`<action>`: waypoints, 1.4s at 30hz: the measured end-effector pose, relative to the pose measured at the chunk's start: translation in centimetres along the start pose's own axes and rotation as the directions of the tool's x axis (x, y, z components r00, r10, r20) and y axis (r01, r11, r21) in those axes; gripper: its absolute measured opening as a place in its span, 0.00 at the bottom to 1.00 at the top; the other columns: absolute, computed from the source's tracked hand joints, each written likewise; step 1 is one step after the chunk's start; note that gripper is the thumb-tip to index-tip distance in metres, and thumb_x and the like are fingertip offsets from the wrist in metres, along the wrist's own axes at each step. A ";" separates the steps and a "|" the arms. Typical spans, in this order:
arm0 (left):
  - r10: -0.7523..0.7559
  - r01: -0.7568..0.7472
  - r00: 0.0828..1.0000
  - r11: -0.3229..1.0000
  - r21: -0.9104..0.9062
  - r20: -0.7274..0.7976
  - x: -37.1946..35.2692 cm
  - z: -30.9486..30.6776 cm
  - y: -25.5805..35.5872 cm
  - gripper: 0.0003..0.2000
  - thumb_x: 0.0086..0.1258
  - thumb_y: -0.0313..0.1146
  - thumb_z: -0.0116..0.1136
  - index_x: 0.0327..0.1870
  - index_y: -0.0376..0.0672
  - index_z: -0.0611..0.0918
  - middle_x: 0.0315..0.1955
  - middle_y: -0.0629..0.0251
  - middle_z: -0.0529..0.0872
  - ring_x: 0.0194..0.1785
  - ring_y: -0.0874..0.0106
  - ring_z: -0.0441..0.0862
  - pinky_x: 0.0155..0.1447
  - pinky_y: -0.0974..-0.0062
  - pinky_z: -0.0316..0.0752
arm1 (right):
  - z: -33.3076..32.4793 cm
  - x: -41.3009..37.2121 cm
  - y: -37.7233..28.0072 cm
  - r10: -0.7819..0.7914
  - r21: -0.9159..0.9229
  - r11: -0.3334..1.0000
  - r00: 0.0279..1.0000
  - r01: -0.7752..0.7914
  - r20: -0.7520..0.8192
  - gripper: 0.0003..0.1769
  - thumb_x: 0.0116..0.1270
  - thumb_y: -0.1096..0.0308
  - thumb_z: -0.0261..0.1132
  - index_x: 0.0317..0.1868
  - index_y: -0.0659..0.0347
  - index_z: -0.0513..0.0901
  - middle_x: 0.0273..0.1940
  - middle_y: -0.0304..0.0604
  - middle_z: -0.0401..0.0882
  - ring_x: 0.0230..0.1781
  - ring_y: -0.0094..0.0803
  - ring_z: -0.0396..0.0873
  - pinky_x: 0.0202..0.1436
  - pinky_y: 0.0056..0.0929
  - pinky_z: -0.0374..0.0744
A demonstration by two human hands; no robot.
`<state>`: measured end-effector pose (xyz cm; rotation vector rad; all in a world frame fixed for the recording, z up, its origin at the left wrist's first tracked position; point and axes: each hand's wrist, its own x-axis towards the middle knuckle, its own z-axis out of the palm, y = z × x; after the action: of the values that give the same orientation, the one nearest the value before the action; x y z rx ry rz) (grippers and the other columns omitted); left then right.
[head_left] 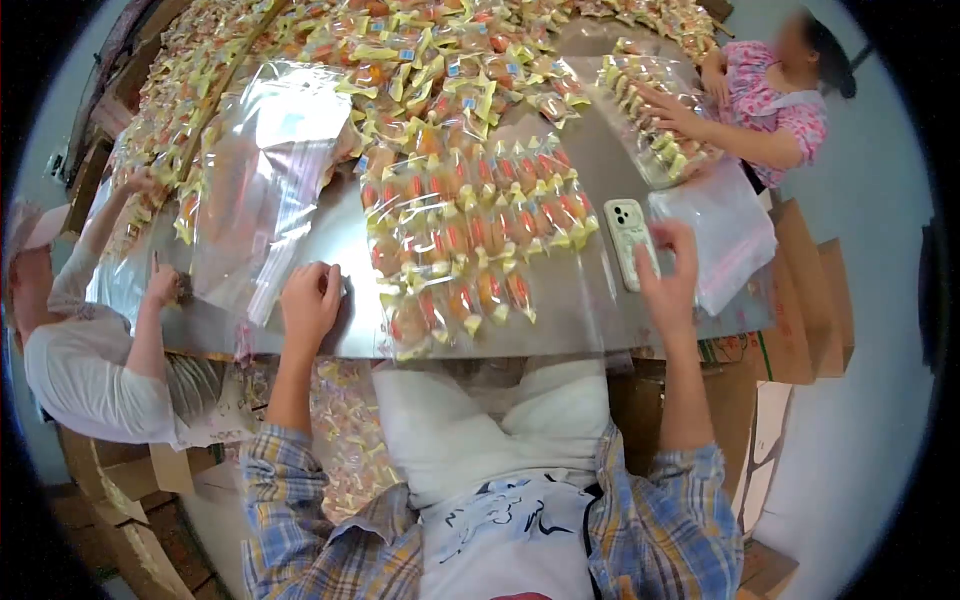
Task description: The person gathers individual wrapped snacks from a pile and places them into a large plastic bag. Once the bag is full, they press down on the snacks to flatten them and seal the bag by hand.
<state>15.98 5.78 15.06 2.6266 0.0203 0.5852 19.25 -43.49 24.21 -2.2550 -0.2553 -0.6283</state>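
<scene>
A clear plastic bag (560,300) lies flat in front of me, with rows of small wrapped food packs (480,225) in it or under it; which one I cannot tell. To its left, my left hand (312,300) is at the table, its fingers curled with nothing visible in them. On the right, my right hand (668,275) hovers at the lower right edge of a phone (625,235) in a pale case, thumb and fingers apart. Right of that hand is a stack of empty clear bags (725,240).
A large heap of wrapped packs (430,60) covers the far side of the metal table (345,245). More clear bags (250,200) lie at the left. One co-worker (90,350) is at the left; another (770,110) touches a filled bag (650,130). Cardboard boxes (800,290) stand right.
</scene>
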 end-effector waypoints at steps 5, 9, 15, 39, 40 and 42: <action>-0.150 0.146 0.989 0.980 0.138 0.017 2.6 3.5 -0.3 0.12 0.73 0.36 0.64 0.28 0.41 0.82 0.25 0.55 0.83 0.31 0.53 0.81 0.38 0.56 0.74 | 12.6 15.6 1.2 -0.118 0.074 0.992 0.947 0.100 0.299 0.32 0.65 0.60 0.76 0.66 0.59 0.77 0.62 0.49 0.76 0.62 0.44 0.78 0.66 0.42 0.78; -0.168 0.164 0.985 0.980 0.113 0.025 2.5 3.6 -0.3 0.12 0.70 0.33 0.65 0.25 0.41 0.79 0.22 0.55 0.80 0.28 0.53 0.77 0.35 0.56 0.71 | 24.2 22.4 1.8 -0.087 -0.031 0.993 0.885 0.114 0.457 0.60 0.54 0.30 0.76 0.80 0.55 0.68 0.78 0.63 0.61 0.79 0.65 0.59 0.77 0.63 0.67; -0.130 0.128 0.991 0.988 0.085 0.021 3.8 2.9 0.8 0.12 0.68 0.29 0.64 0.23 0.40 0.77 0.21 0.54 0.78 0.28 0.52 0.76 0.33 0.56 0.69 | 31.1 23.7 -4.0 0.121 -0.340 0.922 0.700 0.183 0.704 0.84 0.38 0.20 0.78 0.88 0.53 0.46 0.86 0.64 0.40 0.80 0.89 0.40 0.68 0.92 0.59; -0.225 0.233 0.971 0.965 0.122 -0.077 2.4 3.7 -0.6 0.14 0.68 0.36 0.65 0.24 0.38 0.81 0.20 0.51 0.81 0.27 0.51 0.80 0.34 0.56 0.74 | 30.1 21.9 -2.1 0.073 -0.363 0.902 0.744 0.235 0.664 0.84 0.37 0.17 0.75 0.89 0.49 0.46 0.85 0.74 0.35 0.84 0.79 0.39 0.74 0.75 0.67; -0.230 0.239 0.970 0.961 0.141 -0.073 2.3 4.0 -1.2 0.14 0.68 0.36 0.65 0.23 0.38 0.80 0.20 0.51 0.81 0.26 0.52 0.80 0.33 0.56 0.74 | 31.0 22.0 -2.7 0.064 -0.363 0.900 0.749 0.243 0.660 0.83 0.38 0.21 0.76 0.89 0.49 0.46 0.84 0.75 0.37 0.84 0.78 0.41 0.72 0.75 0.69; -0.255 0.264 0.963 0.959 0.100 -0.087 2.4 4.1 -0.7 0.15 0.68 0.36 0.66 0.23 0.38 0.79 0.20 0.52 0.81 0.25 0.52 0.80 0.33 0.57 0.73 | 32.9 22.0 -3.2 0.055 -0.374 0.890 0.754 0.259 0.654 0.79 0.41 0.28 0.78 0.88 0.50 0.47 0.83 0.76 0.41 0.83 0.77 0.44 0.69 0.75 0.73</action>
<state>19.91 4.97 12.38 2.6468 0.4258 0.6019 48.74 -17.65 18.25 -2.8708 -0.6426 0.1119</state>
